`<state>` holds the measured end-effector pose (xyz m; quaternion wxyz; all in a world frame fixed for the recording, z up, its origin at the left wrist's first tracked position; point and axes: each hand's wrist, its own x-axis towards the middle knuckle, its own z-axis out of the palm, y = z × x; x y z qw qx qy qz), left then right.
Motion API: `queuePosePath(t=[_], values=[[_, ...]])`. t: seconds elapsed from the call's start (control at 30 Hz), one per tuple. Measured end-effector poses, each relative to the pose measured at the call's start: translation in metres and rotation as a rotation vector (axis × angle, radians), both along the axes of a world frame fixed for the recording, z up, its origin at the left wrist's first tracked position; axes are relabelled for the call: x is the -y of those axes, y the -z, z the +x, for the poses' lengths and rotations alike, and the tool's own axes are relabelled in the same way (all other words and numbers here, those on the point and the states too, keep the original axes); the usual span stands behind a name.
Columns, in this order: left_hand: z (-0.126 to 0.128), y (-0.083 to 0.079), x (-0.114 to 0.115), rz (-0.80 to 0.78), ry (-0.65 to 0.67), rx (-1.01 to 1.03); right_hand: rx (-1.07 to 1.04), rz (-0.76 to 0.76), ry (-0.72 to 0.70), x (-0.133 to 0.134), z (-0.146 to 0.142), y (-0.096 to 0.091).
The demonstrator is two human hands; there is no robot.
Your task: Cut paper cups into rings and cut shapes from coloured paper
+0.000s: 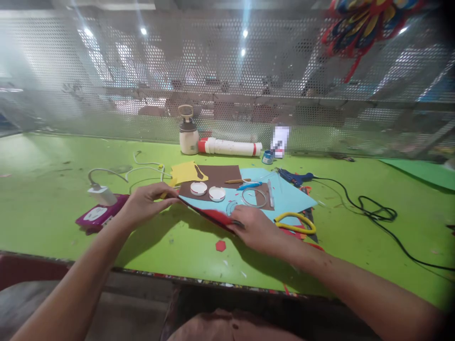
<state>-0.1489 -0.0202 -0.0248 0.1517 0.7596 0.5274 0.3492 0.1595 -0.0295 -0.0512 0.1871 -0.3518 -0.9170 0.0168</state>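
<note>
My left hand (151,203) pinches the left corner of a stack of coloured sheets, whose light blue sheet (302,201) and brown sheet (222,174) show on top. Closed on the stack's front edge is my right hand (256,229). Between the hands this edge is lifted off the table, showing red and dark layers. Two white round lids (198,189), a wire ring (254,198), a brown pencil-like stick (236,181) and a blue slim tool (249,186) lie on the sheets. A yellow looped handle (296,222) is beside my right wrist. A red hexagonal piece (221,246) lies in front.
A purple power strip (101,213) with a white charger (103,194) sits left. Behind are a pump sprayer (188,138), a white tube (231,147) and a blue jar (268,157). A blue glue gun (295,177) trails its black cord (350,194) rightward. Perforated panel stands at the back.
</note>
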Motion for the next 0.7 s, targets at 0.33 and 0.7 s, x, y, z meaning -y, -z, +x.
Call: queuePosePath(t=[0.33, 0.7], values=[[-0.009, 0.029, 0.027, -0.189, -0.019, -0.008, -0.092, -0.058, 0.064, -0.018, 0.012, 0.004], [-0.004, 0.027, 0.039, -0.159, -0.101, -0.008, -0.156, -0.088, 0.059, -0.014, 0.013, 0.004]])
